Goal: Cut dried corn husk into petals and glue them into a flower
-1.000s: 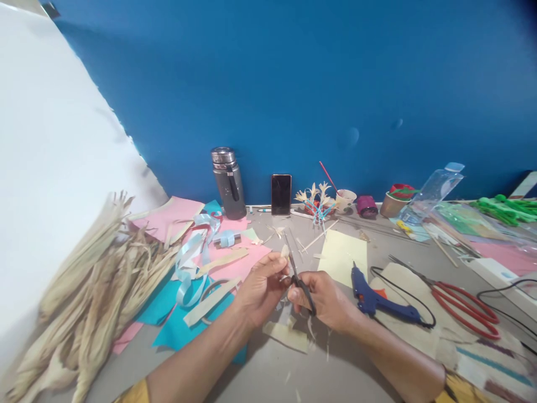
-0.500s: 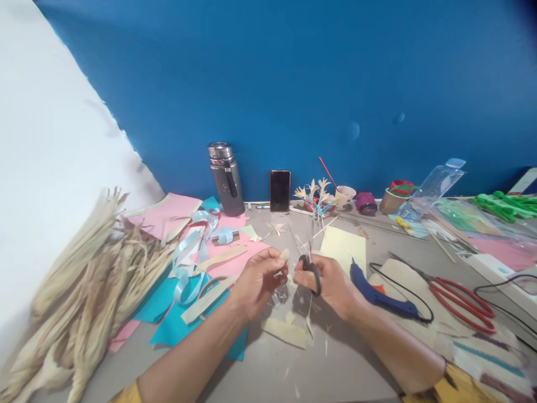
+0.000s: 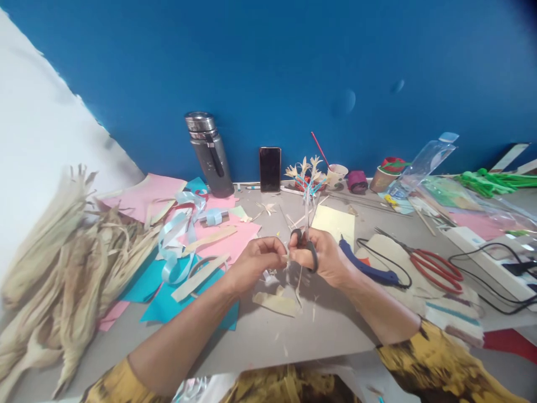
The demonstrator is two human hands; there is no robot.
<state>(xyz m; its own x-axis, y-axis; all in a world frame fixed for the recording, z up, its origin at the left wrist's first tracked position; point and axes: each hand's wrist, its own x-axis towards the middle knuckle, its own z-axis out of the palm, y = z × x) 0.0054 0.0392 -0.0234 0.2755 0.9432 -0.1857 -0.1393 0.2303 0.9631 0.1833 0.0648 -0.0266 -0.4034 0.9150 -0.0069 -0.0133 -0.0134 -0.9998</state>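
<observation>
My right hand point(image 3: 321, 256) is closed round a pair of scissors point(image 3: 311, 254), thumb and fingers at the black handles, with the blades pointing away toward the wall. Close beside it, my left hand point(image 3: 262, 258) pinches a small pale piece of corn husk point(image 3: 287, 257); the fingertips of both hands meet there and partly cover it. Below the hands, a cut strip of husk point(image 3: 274, 304) lies on the grey table point(image 3: 319, 341) among tiny scraps. Beyond the blades stands a bunch of small husk flowers point(image 3: 308, 168) with blue stems.
Dried corn husks point(image 3: 75, 268) are heaped at the left, near blue paper point(image 3: 184, 310) and pale blue ribbon point(image 3: 172, 246). A flask point(image 3: 210, 157) and a phone point(image 3: 269, 169) stand at the back. To the right lie a blue glue gun point(image 3: 369, 266), red-handled scissors point(image 3: 436, 266) and a power strip point(image 3: 486, 260).
My left hand has come up to my right, so the fingertips now meet at the husk piece, which stood upright in the left fingers before. The camera view has tilted downward.
</observation>
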